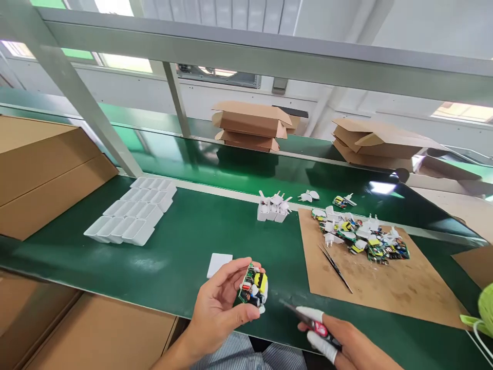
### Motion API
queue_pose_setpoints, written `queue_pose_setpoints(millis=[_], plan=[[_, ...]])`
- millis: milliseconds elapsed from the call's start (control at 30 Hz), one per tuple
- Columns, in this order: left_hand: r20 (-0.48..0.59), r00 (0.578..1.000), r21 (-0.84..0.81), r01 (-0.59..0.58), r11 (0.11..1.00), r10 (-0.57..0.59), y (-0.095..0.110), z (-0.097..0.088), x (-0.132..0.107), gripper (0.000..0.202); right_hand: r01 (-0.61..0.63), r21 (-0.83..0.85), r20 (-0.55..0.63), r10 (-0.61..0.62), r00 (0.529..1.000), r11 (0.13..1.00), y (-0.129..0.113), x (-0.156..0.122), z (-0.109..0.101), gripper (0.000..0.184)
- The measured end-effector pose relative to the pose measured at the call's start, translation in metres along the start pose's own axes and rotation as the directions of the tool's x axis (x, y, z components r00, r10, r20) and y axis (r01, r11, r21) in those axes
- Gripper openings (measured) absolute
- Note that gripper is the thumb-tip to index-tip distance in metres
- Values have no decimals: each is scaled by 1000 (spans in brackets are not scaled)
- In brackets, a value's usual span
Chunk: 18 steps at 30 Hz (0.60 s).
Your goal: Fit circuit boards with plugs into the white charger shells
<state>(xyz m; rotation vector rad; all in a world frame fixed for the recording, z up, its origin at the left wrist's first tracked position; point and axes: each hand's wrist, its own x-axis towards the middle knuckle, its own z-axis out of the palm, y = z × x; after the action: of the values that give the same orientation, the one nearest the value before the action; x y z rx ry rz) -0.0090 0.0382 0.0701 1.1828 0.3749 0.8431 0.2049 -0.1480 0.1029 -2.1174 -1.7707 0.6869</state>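
My left hand (225, 303) holds a small circuit board (254, 288) by its edges, between thumb and fingers. The board carries a yellow transformer and several other components, with a white part along its right side. Close by on the right, my right hand (327, 336), with white covers on two fingertips, grips dark tweezers (308, 318) bearing a red label. Their tip is blurred and points toward the board without touching it. Just behind my left hand, a flat white piece (219, 264) lies on the green bench (185, 257).
White plastic cases (133, 210) stand in rows at left, beside a large carton (50, 174). Filled white cases (273, 208) sit near the belt (239, 169). Boards with white plug parts (362, 234) and other tweezers (335, 268) lie on a cardboard sheet (400, 298) at right.
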Motion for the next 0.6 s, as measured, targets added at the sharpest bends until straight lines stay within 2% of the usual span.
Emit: queue_pose_setpoints(millis=[100, 167, 233, 333, 400, 533, 600], plan=[[-62, 998, 18, 0, 1000, 1, -2, -10, -7, 59, 85, -149, -153, -108, 982, 985, 16, 12, -2, 53], [-81, 997, 21, 12, 1000, -11, -4, -13, -10, 59, 158, -300, -288, -248, 925, 941, 16, 24, -5, 67], [-91, 996, 12, 22, 1000, -20, -6, -14, -12, 59, 161, -487, -357, -364, 860, 859, 7, 36, -13, 76], [-99, 995, -12, 32, 999, -33, -6, -13, -12, 60, 115, -727, -332, -493, 804, 677, -15, 50, -25, 76], [-107, 993, -21, 44, 999, -46, -5, -13, -13, 61, 80, -810, -323, -556, 766, 582, -28, 58, -31, 71], [-130, 989, -29, 65, 997, -68, -4, -13, -14, 59, 36, -862, -340, -631, 697, 505, -42, 68, -33, 70], [-135, 988, -30, 68, 997, -71, -4, -11, -14, 58, 44, -872, -332, -654, 680, 488, -45, 72, -32, 72]])
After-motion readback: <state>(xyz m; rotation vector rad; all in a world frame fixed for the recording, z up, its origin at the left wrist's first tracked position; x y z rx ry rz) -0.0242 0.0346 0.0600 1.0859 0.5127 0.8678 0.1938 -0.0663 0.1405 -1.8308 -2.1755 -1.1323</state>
